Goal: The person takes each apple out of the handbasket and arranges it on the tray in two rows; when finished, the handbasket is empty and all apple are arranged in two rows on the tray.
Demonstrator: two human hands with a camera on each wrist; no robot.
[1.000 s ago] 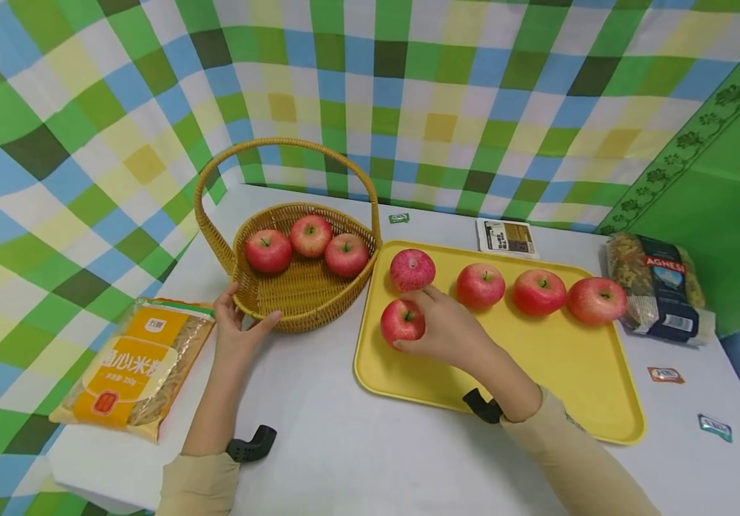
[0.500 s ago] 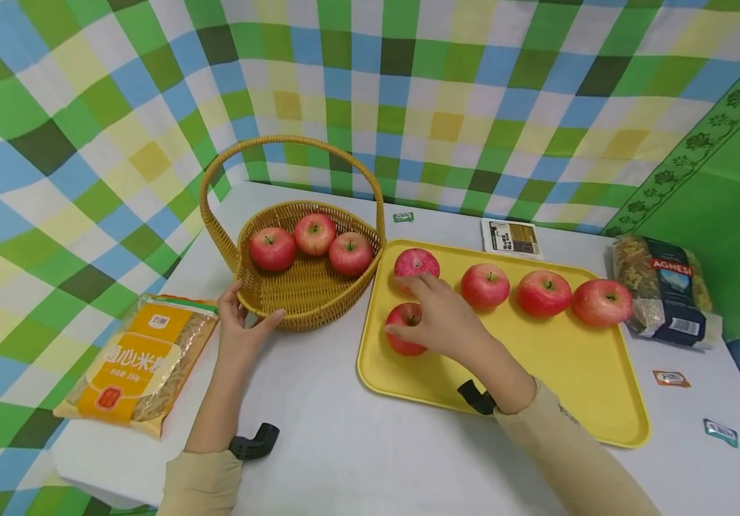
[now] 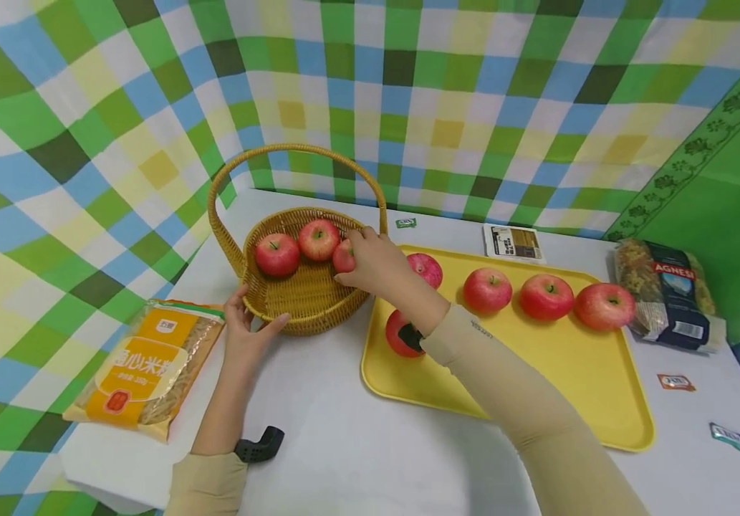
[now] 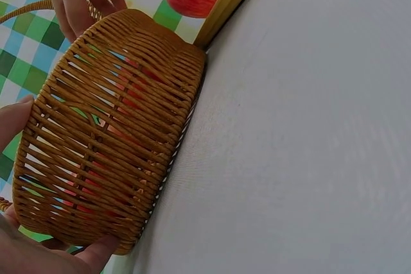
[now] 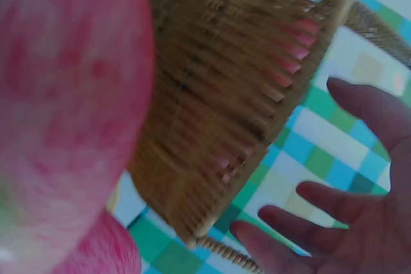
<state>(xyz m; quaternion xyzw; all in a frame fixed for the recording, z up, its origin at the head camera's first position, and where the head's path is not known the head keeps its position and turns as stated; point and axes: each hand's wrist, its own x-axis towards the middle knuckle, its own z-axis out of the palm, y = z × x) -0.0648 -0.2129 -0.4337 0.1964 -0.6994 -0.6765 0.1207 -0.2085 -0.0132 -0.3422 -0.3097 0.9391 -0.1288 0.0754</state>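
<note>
A wicker basket [image 3: 301, 297] with a tall handle holds three red apples: one on the left [image 3: 277, 255], one at the back [image 3: 319, 239], one on the right [image 3: 344, 256]. My left hand [image 3: 247, 340] grips the basket's near left side, thumb along the front rim; the left wrist view shows the woven wall [image 4: 109, 133] between thumb and fingers. Over the basket's right end reaches my right hand [image 3: 379, 264], partly covering the right apple. Its fingers [image 5: 289, 222] are spread, with nothing between them, in the right wrist view. A large apple [image 5: 64, 107] fills that view's left side.
A yellow tray [image 3: 537, 380] right of the basket carries several apples, including a near one [image 3: 402, 333] partly behind my right wrist. A pasta bag [image 3: 666, 294] lies at right, another food bag [image 3: 150, 362] at left. Small packets [image 3: 675, 382] lie on the white table.
My right hand has left the near apple on the tray, which stays there, and moved up and left over the basket. My left hand has kept its place at the basket.
</note>
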